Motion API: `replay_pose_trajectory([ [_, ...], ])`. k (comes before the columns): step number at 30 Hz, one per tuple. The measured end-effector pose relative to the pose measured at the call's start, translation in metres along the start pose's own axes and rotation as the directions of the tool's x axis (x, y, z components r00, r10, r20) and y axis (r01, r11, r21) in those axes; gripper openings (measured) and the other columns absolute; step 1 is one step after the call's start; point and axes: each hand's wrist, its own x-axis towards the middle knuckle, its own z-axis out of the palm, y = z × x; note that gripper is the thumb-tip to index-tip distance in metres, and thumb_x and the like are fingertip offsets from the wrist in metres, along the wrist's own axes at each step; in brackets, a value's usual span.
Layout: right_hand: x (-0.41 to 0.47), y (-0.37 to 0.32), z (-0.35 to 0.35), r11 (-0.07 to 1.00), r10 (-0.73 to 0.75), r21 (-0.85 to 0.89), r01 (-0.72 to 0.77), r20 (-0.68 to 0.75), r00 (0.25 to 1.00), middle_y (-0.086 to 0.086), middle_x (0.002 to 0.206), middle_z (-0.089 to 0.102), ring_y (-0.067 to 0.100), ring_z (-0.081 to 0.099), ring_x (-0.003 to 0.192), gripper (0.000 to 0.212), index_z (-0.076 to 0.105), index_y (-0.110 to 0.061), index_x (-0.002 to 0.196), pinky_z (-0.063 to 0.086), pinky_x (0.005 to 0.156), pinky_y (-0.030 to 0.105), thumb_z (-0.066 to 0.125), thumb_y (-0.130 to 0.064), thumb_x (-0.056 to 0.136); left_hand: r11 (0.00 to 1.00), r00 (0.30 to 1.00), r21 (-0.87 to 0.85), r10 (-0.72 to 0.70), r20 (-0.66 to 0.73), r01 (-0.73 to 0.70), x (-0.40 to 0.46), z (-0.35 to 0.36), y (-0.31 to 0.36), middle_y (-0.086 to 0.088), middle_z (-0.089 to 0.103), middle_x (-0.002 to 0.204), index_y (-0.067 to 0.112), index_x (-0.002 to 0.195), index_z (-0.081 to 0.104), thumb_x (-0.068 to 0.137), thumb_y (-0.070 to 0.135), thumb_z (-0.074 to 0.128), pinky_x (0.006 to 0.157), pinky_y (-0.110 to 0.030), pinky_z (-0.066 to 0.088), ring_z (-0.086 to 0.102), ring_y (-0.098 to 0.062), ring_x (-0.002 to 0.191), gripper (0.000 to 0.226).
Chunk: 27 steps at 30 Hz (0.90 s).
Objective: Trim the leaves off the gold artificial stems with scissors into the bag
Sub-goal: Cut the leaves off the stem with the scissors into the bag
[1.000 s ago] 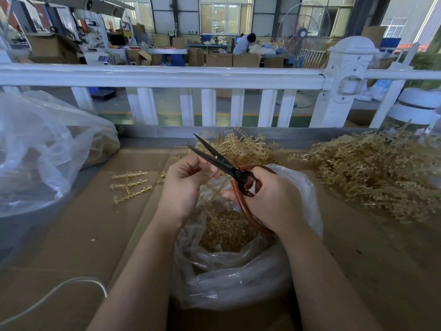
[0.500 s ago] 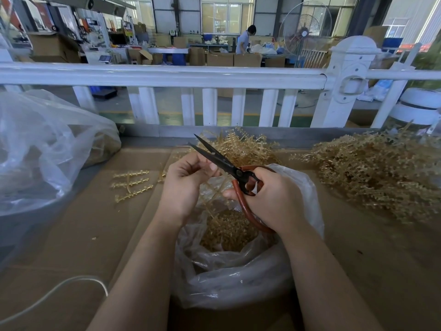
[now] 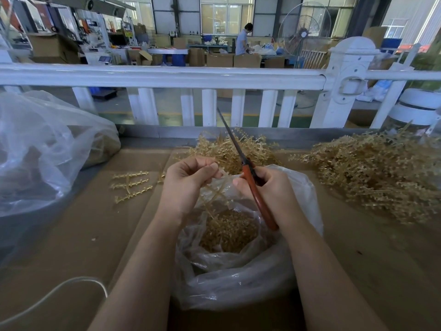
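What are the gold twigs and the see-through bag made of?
The gold artificial stems look like moulded plastic with a shiny gold finish: stiff, identical little nubs. The clear crinkly bag looks like thin plastic film: glossy, wrinkled, and the gold trimmings show through.

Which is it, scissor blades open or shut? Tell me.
Shut: the scissors show one thin closed blade line pointing up from the right hand.

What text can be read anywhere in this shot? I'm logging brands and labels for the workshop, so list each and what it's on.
None can be read.
Scissors, in the right hand: no marking shows.
Clear bag and cardboard tabletop: no print shows.
Yellow sign on the far wall: too small and blurred.
Cardboard boxes in the background: no legible print.
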Motion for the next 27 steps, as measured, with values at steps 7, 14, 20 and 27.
replay_pose_trajectory([
  [7,-0.002,-0.007,0.000,0.996,0.070,0.059,-0.072,0.037,0.997,-0.003,0.071,0.075,0.011,0.071,0.064,0.005,0.077,-0.017,0.081,0.057,0.060,0.019,0.078,-0.014,0.084,0.999,0.999,0.048,-0.018,0.038,0.016,0.000,0.001,-0.004,0.003,0.072,0.073,0.015,0.081,0.074,0.088,0.008,0.070,0.069,-0.017,0.049,0.064,-0.004,0.074,0.010],
  [14,0.000,-0.004,-0.006,0.938,0.125,0.321,-0.130,0.035,0.992,-0.005,0.061,0.066,0.005,0.052,0.043,0.009,0.072,-0.014,0.083,0.037,0.041,0.012,0.069,-0.010,0.091,0.994,0.994,-0.069,-0.091,-0.053,0.087,0.001,-0.004,-0.004,0.001,0.074,0.106,0.023,0.112,0.066,0.076,0.048,0.075,0.075,-0.018,0.051,0.068,-0.005,0.090,0.045],
  [20,-0.001,0.002,-0.013,0.768,-0.022,0.640,-0.002,0.029,0.999,0.007,0.071,0.058,0.007,0.034,0.041,0.014,0.064,-0.003,0.091,0.027,0.038,0.019,0.063,-0.016,0.087,0.953,0.961,-0.157,-0.242,0.131,0.261,-0.001,-0.006,0.000,-0.004,0.074,0.101,0.009,0.114,0.061,0.060,0.057,0.078,0.083,-0.036,0.055,0.069,-0.021,0.095,0.074],
  [27,-0.001,0.003,-0.012,0.763,-0.046,0.645,0.052,-0.026,0.999,0.021,0.079,0.043,0.011,0.031,0.043,0.018,0.073,-0.022,0.073,0.025,0.040,0.023,0.064,-0.021,0.089,0.894,0.857,-0.106,-0.376,0.352,0.435,-0.005,0.001,0.004,-0.020,0.071,0.112,0.003,0.118,0.056,0.048,0.047,0.095,0.083,-0.045,0.058,0.069,-0.029,0.087,0.091],
])
